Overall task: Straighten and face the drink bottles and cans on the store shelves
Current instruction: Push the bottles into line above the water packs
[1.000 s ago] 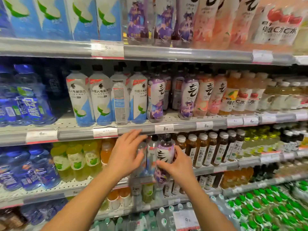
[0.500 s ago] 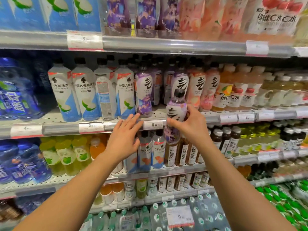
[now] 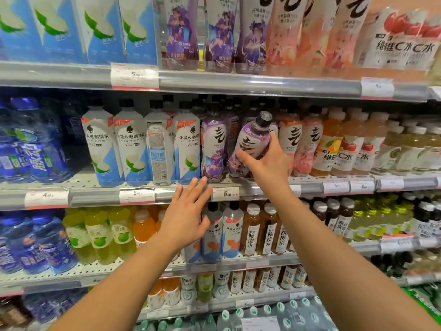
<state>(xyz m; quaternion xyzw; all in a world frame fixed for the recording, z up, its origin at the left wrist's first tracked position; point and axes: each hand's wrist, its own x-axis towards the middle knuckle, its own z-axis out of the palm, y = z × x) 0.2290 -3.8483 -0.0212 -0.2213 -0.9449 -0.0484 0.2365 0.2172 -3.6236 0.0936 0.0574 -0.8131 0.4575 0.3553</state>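
Head view: the purple bottle (image 3: 251,144) is in your right hand (image 3: 268,161), fingers and thumb wrapped round its lower half, and it's tilted, black cap leaning right, base just above the front lip of the middle shelf (image 3: 95,195). It sits in the gap between an upright purple neighbour (image 3: 213,149) and the peach bottles (image 3: 290,144) beside it. Your left hand (image 3: 187,216) is out flat, fingers spread and holding nothing, fingertips up by the shelf's price rail next to the 5.00 price tag (image 3: 225,194). Left along that shelf stand the white-and-blue bottles (image 3: 119,149), one turned label-back, then deep blue ones. Above, a top shelf (image 3: 260,83) with cartons; below, green, orange and brown drinks in rows.
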